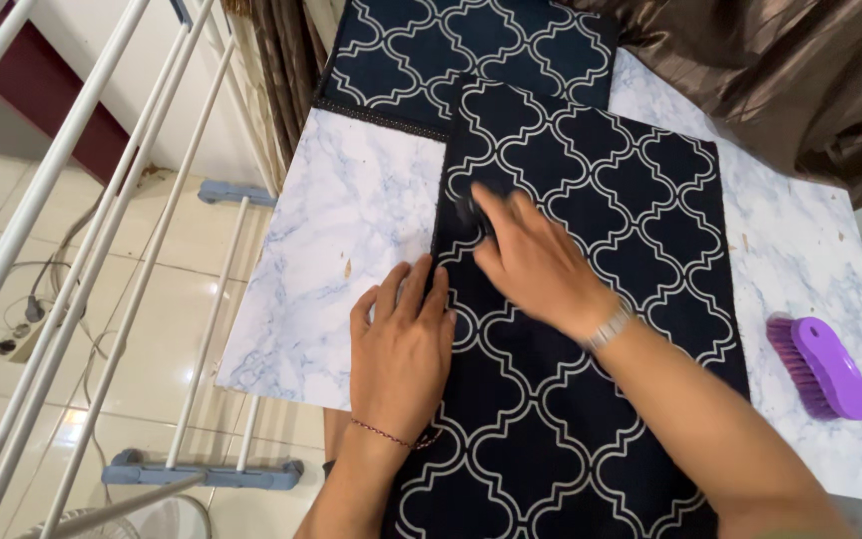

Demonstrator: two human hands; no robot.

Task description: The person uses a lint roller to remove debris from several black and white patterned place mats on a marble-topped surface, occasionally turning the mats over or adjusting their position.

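Note:
A long dark navy cloth [591, 180] with a white lattice pattern lies along a marble-look table [341, 220] and hangs over its near edge. My left hand [403, 344] rests flat, fingers together, on the cloth's left edge, partly on the tabletop. It wears a thin red cord at the wrist. My right hand [536, 265] lies palm down across the cloth just beyond the left hand, fingers spread toward the left edge. A metal watch band sits on that wrist. Neither hand holds anything.
A purple scrubbing brush [822, 364] lies on the table at the right. Brown curtains [800, 70] hang behind the table. A white drying rack [102, 260] stands on the tiled floor at the left, with cables and a plug strip beneath it.

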